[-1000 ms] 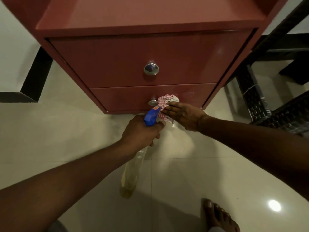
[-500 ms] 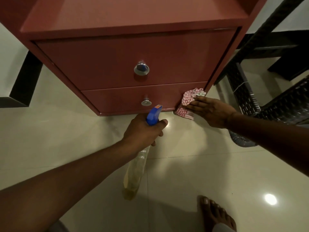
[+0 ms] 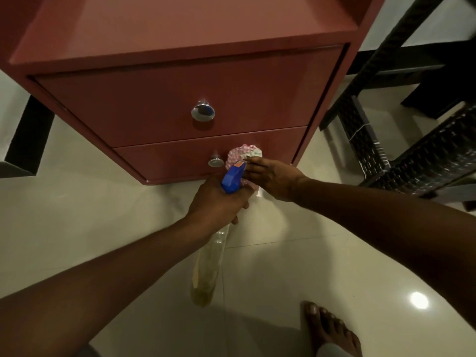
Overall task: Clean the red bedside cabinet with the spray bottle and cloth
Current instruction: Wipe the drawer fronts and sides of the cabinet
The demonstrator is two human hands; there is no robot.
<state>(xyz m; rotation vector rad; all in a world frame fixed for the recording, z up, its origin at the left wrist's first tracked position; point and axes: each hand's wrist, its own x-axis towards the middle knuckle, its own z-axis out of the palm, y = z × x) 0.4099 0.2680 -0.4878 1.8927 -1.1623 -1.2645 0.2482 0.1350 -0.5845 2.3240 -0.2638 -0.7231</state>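
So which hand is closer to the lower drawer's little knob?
Right. The right hand presses the cloth just beside the knob; the left hand holds the spray bottle below it.

One view only, head cam, worn by the person, looked steeply down & forward. It faced the front of a red cabinet [image 3: 180,99], seen from above at arm's reach. Both forearms ran up from the bottom edge; a bare foot [image 3: 329,331] sat at bottom right on the tiled floor [image 3: 77,215]. Wide lens bent the edges. A dark chair [image 3: 412,150] filled the right side.
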